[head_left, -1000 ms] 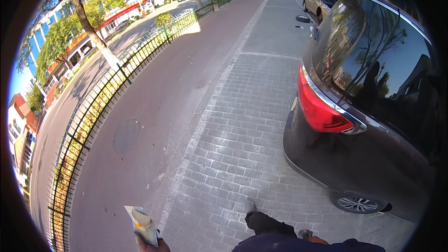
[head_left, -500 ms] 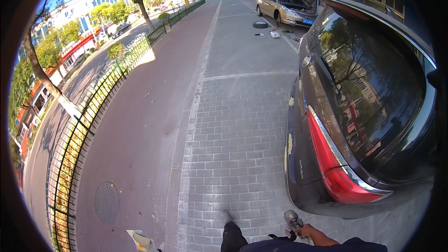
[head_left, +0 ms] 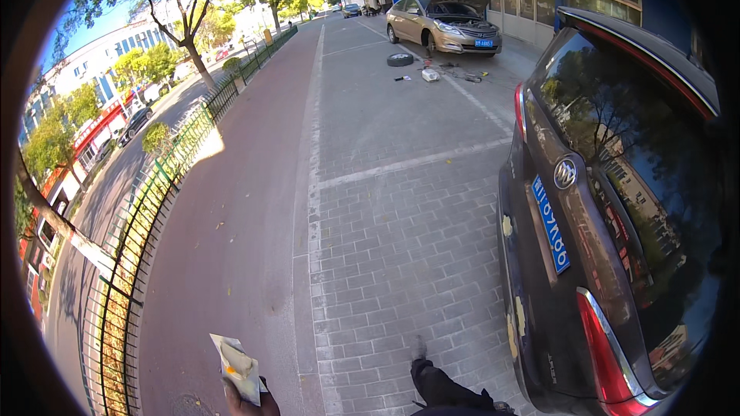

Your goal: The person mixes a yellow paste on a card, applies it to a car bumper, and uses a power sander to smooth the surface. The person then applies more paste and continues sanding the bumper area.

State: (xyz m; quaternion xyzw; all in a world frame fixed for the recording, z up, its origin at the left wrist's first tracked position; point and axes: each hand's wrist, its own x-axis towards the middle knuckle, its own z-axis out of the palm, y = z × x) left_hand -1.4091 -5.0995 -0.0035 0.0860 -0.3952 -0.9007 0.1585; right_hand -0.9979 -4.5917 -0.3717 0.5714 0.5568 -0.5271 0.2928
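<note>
My left hand grips a thin pale board at the lower edge. A beige paste with a small orange dab lies on it. My right hand is out of view; only a small dark grey piece of something shows low beside my leg, too little to name. To the right stands a dark brown vehicle seen from its rear. Pale filler-like patches mark its bumper, and scuffed, dusty areas show around its badge.
Grey paving bricks run ahead beside a reddish path. A green and black fence borders the path at left. Farther off, a gold car has its hood raised, with a loose tyre and a white package near it.
My left hand and the paste board have risen into view. My right hand, which held a grey round-headed power tool, has dropped out of view. The view has shifted along the vehicle's rear.
</note>
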